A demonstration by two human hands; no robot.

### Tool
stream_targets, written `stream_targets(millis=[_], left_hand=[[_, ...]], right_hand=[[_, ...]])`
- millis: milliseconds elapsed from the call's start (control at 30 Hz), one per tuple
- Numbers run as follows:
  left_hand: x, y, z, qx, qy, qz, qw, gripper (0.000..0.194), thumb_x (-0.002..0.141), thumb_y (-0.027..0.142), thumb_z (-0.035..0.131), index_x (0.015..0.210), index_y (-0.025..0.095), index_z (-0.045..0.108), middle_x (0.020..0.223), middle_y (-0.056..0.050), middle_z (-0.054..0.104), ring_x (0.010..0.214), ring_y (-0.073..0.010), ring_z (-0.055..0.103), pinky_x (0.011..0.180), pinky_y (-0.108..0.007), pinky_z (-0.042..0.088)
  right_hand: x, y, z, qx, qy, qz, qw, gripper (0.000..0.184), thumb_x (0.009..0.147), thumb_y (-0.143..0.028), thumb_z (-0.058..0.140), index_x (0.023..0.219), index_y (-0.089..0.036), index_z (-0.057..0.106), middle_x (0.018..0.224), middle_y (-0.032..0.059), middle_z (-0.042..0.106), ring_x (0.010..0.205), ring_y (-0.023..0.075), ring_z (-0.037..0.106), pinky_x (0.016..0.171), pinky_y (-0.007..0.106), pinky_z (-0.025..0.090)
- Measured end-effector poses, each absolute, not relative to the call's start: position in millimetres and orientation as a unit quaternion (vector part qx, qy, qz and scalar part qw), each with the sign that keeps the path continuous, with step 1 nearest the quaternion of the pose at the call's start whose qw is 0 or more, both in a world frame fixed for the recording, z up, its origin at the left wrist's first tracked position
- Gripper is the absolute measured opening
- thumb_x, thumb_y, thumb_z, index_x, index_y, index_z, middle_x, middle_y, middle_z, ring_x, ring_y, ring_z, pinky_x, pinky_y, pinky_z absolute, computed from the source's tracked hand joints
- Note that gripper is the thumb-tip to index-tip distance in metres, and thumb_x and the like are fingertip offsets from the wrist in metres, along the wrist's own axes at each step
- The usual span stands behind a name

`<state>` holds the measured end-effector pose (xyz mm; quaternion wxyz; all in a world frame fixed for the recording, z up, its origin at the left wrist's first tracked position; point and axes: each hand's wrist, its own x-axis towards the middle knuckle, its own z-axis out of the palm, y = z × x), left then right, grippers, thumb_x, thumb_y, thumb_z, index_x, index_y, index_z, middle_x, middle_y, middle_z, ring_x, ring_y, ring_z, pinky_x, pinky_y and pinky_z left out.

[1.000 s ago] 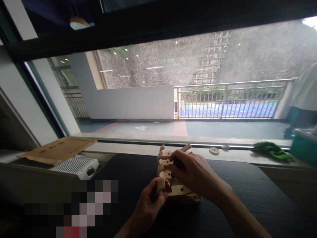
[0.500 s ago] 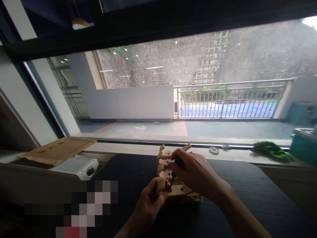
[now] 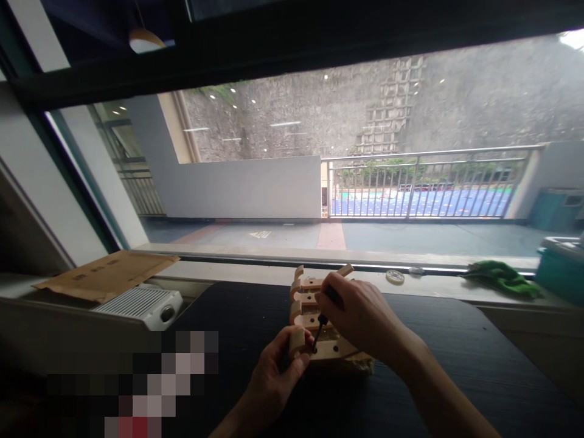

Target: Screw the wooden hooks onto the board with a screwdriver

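Note:
A pale wooden assembly (image 3: 306,298) of several hooked pieces with holes stands on the dark table (image 3: 456,359). My left hand (image 3: 271,377) is closed on its nearest wooden piece, thumb against the end. My right hand (image 3: 360,316) is wrapped round a black-handled screwdriver (image 3: 322,319), held above the assembly. The tool's tip rests in a hole of the front wooden bar.
A white ribbed device (image 3: 141,304) and a brown cardboard sheet (image 3: 107,274) lie at the left by the window sill. On the sill sit a small round roll (image 3: 395,277) and a green cloth (image 3: 499,277). A teal box (image 3: 563,267) stands at the far right.
The light-clothed figure seen outside at the right one second ago is gone. My right hand has shifted slightly on the screwdriver; my left hand keeps its hold.

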<state>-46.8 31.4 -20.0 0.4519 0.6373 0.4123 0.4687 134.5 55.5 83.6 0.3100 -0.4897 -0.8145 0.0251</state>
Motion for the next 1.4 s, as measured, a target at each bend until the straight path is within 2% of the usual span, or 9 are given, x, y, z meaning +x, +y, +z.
stream_targets(millis=[233,333,533,700,800,867,1067,1267,1400], left_hand=[[-46,31,-18,0.638,0.415,0.460,0.458,0.017,0.082,0.027,0.060,0.097,0.020,0.058,0.092,-0.003,0.062,0.089,-0.0169,0.055,0.081,-0.022,0.043],[-46,32,-17,0.636,0.416,0.463,0.457,0.017,0.081,0.027,0.060,0.096,0.020,0.058,0.091,-0.002,0.062,0.086,-0.0162,0.055,0.079,-0.022,0.043],[-46,33,-17,0.645,0.416,0.464,0.443,0.016,0.081,0.027,0.060,0.096,0.019,0.059,0.090,-0.003,0.061,0.083,-0.0154,0.054,0.076,-0.021,0.043],[-46,34,-19,0.640,0.411,0.463,0.455,0.018,0.082,0.029,0.059,0.098,0.019,0.058,0.090,-0.003,0.061,0.084,-0.0158,0.054,0.077,-0.022,0.043],[-46,33,-19,0.637,0.417,0.460,0.458,0.019,0.082,0.029,0.059,0.098,0.019,0.058,0.092,-0.004,0.061,0.087,-0.0169,0.055,0.080,-0.023,0.043],[-47,32,-17,0.640,0.418,0.456,0.456,0.019,0.082,0.028,0.059,0.098,0.019,0.058,0.093,-0.004,0.062,0.088,-0.0173,0.055,0.081,-0.023,0.043],[-45,31,-14,0.639,0.409,0.463,0.458,0.016,0.082,0.026,0.060,0.096,0.019,0.058,0.090,-0.003,0.060,0.085,-0.0160,0.054,0.079,-0.023,0.043],[-46,31,-16,0.639,0.411,0.458,0.461,0.014,0.083,0.026,0.059,0.095,0.020,0.058,0.091,-0.002,0.060,0.088,-0.0162,0.054,0.081,-0.023,0.042],[-46,32,-17,0.641,0.414,0.458,0.456,0.014,0.083,0.027,0.058,0.095,0.020,0.058,0.091,-0.002,0.060,0.087,-0.0159,0.054,0.080,-0.023,0.042]], right_hand=[[143,49,89,-0.461,-0.834,0.039,0.301,0.010,0.085,-0.030,0.048,0.086,-0.025,0.056,0.057,-0.0067,0.053,0.050,0.0081,0.040,0.050,0.023,0.021],[143,47,91,-0.446,-0.842,0.043,0.301,0.011,0.086,-0.025,0.047,0.080,-0.024,0.056,0.060,-0.0063,0.054,0.052,0.0076,0.041,0.051,0.023,0.021],[135,47,89,-0.454,-0.835,0.052,0.308,0.019,0.089,-0.032,0.045,0.077,-0.022,0.054,0.056,-0.0056,0.053,0.051,0.0083,0.040,0.051,0.024,0.020],[132,49,87,-0.448,-0.830,0.049,0.329,0.019,0.088,-0.030,0.046,0.072,-0.020,0.050,0.056,-0.0062,0.051,0.050,0.0073,0.036,0.053,0.024,0.022],[135,48,88,-0.436,-0.833,0.080,0.331,0.010,0.086,-0.032,0.051,0.084,-0.022,0.056,0.057,-0.0071,0.052,0.051,0.0074,0.039,0.053,0.022,0.024],[136,47,88,-0.430,-0.833,0.102,0.332,0.012,0.085,-0.031,0.052,0.093,-0.025,0.058,0.059,-0.0070,0.054,0.052,0.0078,0.042,0.053,0.022,0.026],[137,49,87,-0.414,-0.839,0.130,0.328,0.014,0.088,-0.029,0.048,0.080,-0.020,0.055,0.064,-0.0039,0.057,0.055,0.0084,0.045,0.052,0.022,0.027],[139,55,86,-0.446,-0.828,0.110,0.320,0.020,0.089,-0.034,0.046,0.077,-0.020,0.053,0.063,-0.0034,0.056,0.054,0.0088,0.044,0.051,0.023,0.027],[140,52,88,-0.436,-0.830,0.127,0.324,0.015,0.087,-0.033,0.049,0.083,-0.021,0.056,0.061,-0.0051,0.054,0.053,0.0084,0.042,0.051,0.023,0.028]])
